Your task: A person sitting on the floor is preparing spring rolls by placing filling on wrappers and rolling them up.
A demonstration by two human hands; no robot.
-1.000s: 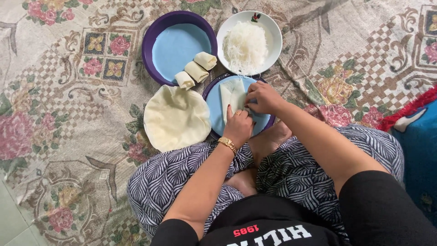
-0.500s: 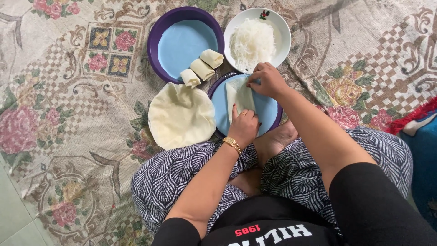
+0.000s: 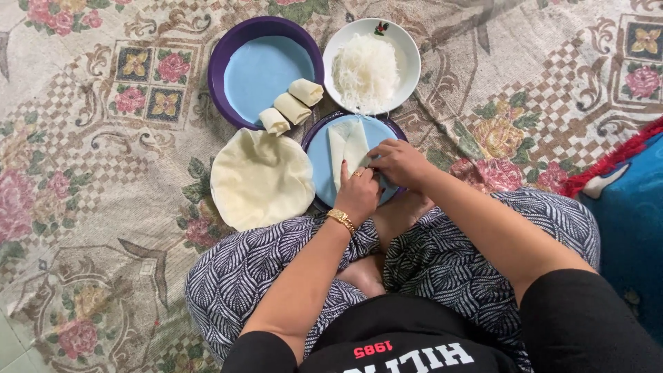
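Note:
A pale folded wrapper (image 3: 349, 145) lies on a small blue plate with a purple rim (image 3: 319, 160) just beyond my crossed legs. My left hand (image 3: 358, 195), with a gold bracelet and a ring, presses on the wrapper's near end. My right hand (image 3: 399, 163) pinches the same end from the right. Both hands cover the near part of the wrapper. Three finished rolls (image 3: 291, 108) sit on the near edge of a larger blue plate (image 3: 257, 69). A white bowl (image 3: 410, 62) holds white shredded filling (image 3: 366, 70).
A stack of round pale wrappers (image 3: 261, 178) lies on the floral rug (image 3: 83, 173) left of the small plate. A blue cloth with red fringe (image 3: 632, 200) is at the right. Pale floor tiles (image 3: 10, 345) show at the bottom left.
My right hand has come back from the plate's far edge near the bowl to the wrapper's near end. Both hands now meet there, and the wrapper's sides are folded in.

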